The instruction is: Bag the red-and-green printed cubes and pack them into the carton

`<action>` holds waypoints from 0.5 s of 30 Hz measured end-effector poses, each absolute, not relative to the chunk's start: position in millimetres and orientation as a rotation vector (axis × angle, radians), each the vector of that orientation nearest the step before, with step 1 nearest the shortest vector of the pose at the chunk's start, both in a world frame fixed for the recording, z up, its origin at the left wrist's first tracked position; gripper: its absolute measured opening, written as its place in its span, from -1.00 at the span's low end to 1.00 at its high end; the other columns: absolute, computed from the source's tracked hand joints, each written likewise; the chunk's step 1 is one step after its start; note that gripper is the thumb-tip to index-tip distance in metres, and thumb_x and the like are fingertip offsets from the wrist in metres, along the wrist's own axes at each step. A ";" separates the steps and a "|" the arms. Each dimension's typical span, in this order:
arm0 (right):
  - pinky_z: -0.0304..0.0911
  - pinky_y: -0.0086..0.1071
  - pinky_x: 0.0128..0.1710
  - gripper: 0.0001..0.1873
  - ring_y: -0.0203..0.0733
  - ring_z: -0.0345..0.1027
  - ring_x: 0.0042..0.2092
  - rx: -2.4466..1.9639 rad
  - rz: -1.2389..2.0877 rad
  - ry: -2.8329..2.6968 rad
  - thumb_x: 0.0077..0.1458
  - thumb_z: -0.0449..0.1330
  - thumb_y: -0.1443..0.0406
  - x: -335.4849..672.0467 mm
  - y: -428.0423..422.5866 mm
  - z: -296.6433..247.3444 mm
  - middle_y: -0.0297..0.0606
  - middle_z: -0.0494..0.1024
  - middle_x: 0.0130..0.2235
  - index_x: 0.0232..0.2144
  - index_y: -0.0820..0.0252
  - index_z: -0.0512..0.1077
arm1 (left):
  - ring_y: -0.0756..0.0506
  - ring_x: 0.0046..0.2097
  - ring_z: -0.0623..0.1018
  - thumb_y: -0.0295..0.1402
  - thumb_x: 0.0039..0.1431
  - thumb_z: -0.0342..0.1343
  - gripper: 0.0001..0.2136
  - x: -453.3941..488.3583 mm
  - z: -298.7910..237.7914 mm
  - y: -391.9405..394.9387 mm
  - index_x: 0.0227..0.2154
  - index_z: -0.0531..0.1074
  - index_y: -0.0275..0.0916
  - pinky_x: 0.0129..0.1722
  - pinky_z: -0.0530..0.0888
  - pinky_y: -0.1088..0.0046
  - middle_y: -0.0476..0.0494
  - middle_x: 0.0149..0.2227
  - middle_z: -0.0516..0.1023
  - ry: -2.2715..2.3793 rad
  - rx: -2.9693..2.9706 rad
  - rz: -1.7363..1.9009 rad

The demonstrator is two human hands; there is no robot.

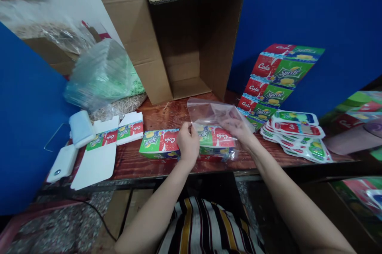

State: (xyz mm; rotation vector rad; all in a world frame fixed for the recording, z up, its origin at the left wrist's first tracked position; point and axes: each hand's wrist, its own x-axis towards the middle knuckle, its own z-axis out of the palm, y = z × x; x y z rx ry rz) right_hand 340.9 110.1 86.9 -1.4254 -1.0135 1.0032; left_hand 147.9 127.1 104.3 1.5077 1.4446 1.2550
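A printed Sprite and Cola box (pixel 159 143) lies on the wooden table (pixel 134 164), its right end inside a clear plastic bag (pixel 209 112). My left hand (pixel 188 142) is closed on the bag's left edge where it meets the box. My right hand (pixel 240 128) rests on the bag's right side, fingers curled on the plastic over the box.
A large open cardboard carton (pixel 188 39) stands on its side behind. Folded flat boxes (pixel 277 75) lean on the blue wall at right, above a pile of printed cards (pixel 295 132). An unfolded box blank (pixel 104 146) and a plastic bag of green material (pixel 101 73) lie at left.
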 end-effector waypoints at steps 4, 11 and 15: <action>0.20 -0.38 -0.47 -0.54 -0.29 0.30 -0.50 -1.381 1.103 -0.886 -0.36 0.48 0.02 350.0 106.8 94.2 -0.32 0.50 -0.52 -0.51 0.21 0.47 | -0.01 -0.43 0.37 -0.32 0.18 0.06 -0.87 158.9 91.9 114.5 -0.42 0.41 -0.24 -0.38 0.25 0.52 -0.02 -0.48 0.43 1.231 1.264 1.298; 0.29 -0.35 -0.42 -0.60 -0.22 0.41 -0.44 -1.356 1.212 -0.796 -0.35 0.50 0.10 360.6 99.9 89.9 -0.28 0.56 -0.47 -0.49 0.19 0.49 | 0.11 -0.63 0.12 -0.15 -0.03 0.25 -0.73 163.8 95.8 106.6 -0.46 0.38 -0.26 -0.61 0.02 0.58 0.20 -0.69 0.14 1.031 0.787 1.236; 0.28 -0.38 -0.46 -0.58 -0.25 0.40 -0.48 -1.340 1.264 -0.749 -0.36 0.50 0.10 361.4 102.0 86.5 -0.27 0.57 -0.48 -0.46 0.20 0.51 | 0.14 -0.63 0.16 -0.16 -0.14 0.31 -0.68 164.7 99.0 114.3 -0.46 0.36 -0.26 -0.60 0.10 0.61 0.20 -0.69 0.22 1.009 0.650 1.258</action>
